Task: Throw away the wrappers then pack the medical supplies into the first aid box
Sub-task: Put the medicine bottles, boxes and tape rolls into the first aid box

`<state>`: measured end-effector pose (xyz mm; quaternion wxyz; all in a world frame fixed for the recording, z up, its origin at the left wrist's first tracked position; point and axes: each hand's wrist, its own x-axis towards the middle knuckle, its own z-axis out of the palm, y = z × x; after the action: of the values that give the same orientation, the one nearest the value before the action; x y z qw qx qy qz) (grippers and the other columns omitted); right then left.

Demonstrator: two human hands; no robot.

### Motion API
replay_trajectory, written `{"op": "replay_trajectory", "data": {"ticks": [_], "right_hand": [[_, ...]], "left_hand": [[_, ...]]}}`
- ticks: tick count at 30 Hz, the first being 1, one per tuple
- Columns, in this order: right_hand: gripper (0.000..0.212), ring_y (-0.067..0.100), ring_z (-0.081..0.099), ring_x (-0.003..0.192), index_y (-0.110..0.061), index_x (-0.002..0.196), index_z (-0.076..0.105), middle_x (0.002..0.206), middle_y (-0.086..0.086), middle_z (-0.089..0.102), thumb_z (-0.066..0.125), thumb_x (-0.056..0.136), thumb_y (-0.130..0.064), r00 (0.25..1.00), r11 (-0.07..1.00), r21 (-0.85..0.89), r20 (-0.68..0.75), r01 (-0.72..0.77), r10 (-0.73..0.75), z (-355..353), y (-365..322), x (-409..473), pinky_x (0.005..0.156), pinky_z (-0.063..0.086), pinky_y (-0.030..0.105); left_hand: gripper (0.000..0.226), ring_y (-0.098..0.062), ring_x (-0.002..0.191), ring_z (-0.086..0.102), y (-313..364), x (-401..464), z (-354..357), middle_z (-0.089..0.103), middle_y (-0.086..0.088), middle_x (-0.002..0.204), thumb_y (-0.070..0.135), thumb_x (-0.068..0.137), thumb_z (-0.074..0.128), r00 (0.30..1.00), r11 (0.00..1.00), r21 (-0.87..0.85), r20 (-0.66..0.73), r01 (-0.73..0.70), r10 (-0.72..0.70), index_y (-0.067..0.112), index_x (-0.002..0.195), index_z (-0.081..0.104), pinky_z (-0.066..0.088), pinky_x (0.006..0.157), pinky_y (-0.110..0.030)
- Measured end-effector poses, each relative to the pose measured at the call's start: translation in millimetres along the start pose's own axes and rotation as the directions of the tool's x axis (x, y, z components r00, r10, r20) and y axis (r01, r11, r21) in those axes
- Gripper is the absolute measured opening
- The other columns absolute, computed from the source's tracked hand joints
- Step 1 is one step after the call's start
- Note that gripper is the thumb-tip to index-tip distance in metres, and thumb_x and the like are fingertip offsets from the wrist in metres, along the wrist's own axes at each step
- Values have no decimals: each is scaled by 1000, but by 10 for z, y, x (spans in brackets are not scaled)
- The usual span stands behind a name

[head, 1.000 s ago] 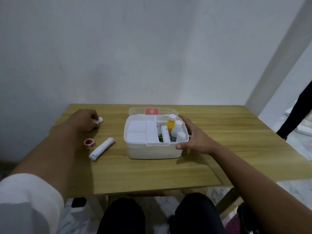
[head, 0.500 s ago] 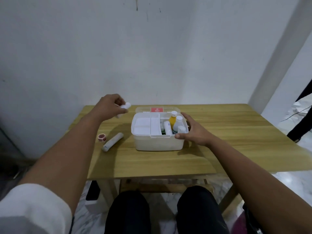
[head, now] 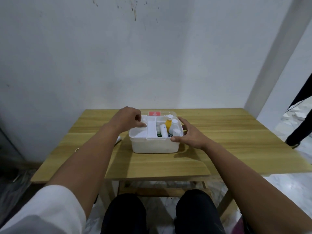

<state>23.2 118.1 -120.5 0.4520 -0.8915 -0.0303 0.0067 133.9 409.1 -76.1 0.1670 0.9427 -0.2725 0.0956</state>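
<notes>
The white first aid box (head: 154, 146) stands open in the middle of the wooden table (head: 228, 142), its lid with a red label (head: 154, 113) lying behind it. Inside stand a yellow bottle (head: 168, 123), a white bottle (head: 173, 127) and a white tube (head: 163, 131), beside a white divided tray (head: 150, 130). My left hand (head: 127, 119) hovers over the tray's back left corner with fingers curled; the small white roll it carries is hidden under them. My right hand (head: 189, 134) grips the box's right side, thumb on the front rim.
Left of the box, a long white tube (head: 119, 139) and a tape roll (head: 77, 149) lie on the table, mostly hidden behind my left forearm. A person's dark-clothed leg (head: 302, 114) stands at the far right. A wall runs close behind the table.
My left hand has carried the small white roll from the table's left side over to the box's tray. My right hand has stayed on the box. The view has pulled back.
</notes>
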Motion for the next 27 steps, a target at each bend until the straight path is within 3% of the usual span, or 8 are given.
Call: {"op": "replay_trajectory", "data": {"ticks": [4,8,13,17,20,24,27], "right_hand": [[122,3,60,112,-37,163,22,151,-1,52,90,65,-61,1000,1000,-5,4,7,-7,3,26,25,94,49,29],[126,11,59,117,-37,163,22,151,-2,52,88,60,-66,1000,1000,-7,-7,10,-10,14,37,47,95,49,30],[119,-4,58,107,-39,162,23,148,-3,53,90,65,-61,1000,1000,-4,-13,11,-11,28,38,53,93,50,29],[118,-2,59,109,-41,161,24,146,-2,56,90,65,-62,1000,1000,-10,-17,9,-9,23,54,63,86,51,24],[116,-3,59,107,-41,161,24,145,-3,56,90,67,-60,1000,1000,-16,-15,1,-2,16,55,53,81,49,20],[117,-4,59,107,-41,161,24,145,-4,56,90,67,-61,1000,1000,-21,-17,-7,7,10,57,51,81,49,20],[121,-4,60,107,-42,161,25,145,-5,56,88,61,-68,1000,1000,-23,-15,-12,11,10,31,38,82,50,21]], "left_hand": [[25,-10,80,65,-32,-38,4,72,8,88,44,85,75,998,998,-27,-3,-61,61,20,89,79,56,72,-35],[32,-9,95,65,-40,-68,-106,73,11,101,41,72,66,994,996,-64,84,-68,73,24,94,81,57,82,-39],[24,-8,100,65,-114,-37,-40,72,11,109,28,79,74,993,994,-80,88,-76,83,25,102,81,56,87,-38],[18,-11,99,65,-83,-25,23,69,11,107,33,82,81,997,990,-118,22,-71,74,25,98,83,54,85,-35],[19,-10,99,62,-58,-32,81,66,11,107,38,83,81,999,982,-187,-35,-33,27,25,98,83,52,85,-33],[20,-3,94,62,-61,-86,40,67,12,103,40,90,74,978,919,-388,-158,68,-139,22,98,79,48,80,-25],[18,-11,92,64,-181,-176,-54,70,6,103,31,95,66,934,921,-354,-242,166,-261,18,100,77,50,80,-29]]}}
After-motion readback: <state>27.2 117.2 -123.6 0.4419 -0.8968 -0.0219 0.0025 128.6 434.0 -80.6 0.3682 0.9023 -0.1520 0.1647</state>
